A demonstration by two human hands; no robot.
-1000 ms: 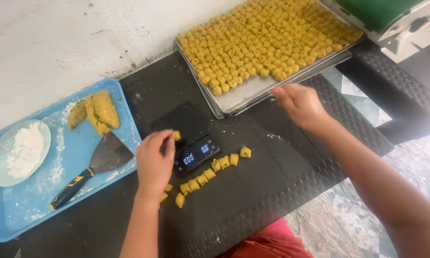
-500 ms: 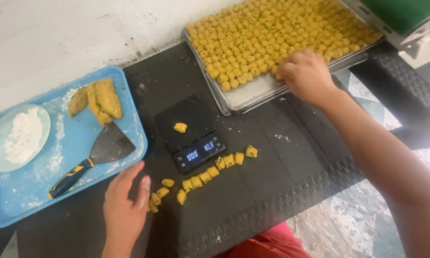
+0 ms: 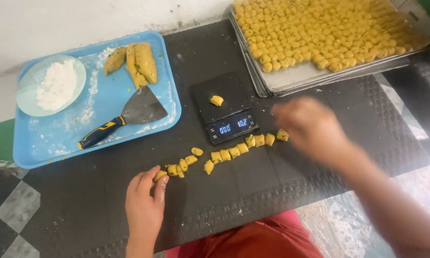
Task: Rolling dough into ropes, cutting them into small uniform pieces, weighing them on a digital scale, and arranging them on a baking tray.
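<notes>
On a black rubber mat (image 3: 281,181), a curved row of small yellow dough pieces (image 3: 224,155) lies in front of a digital scale (image 3: 227,112), which carries one dough piece (image 3: 217,100) on its platform. Behind it, a metal tray (image 3: 291,79) is already largely filled with shaped pieces, so most of the work looks done; the row and three dough logs (image 3: 136,62) on a blue tray (image 3: 95,138) remain. The left hand (image 3: 145,203) lies flat, its fingertips pinching the end piece (image 3: 160,174) of the row. The right hand (image 3: 313,126) is blurred, hovering just right of the row's other end; whether it holds anything cannot be told.
</notes>
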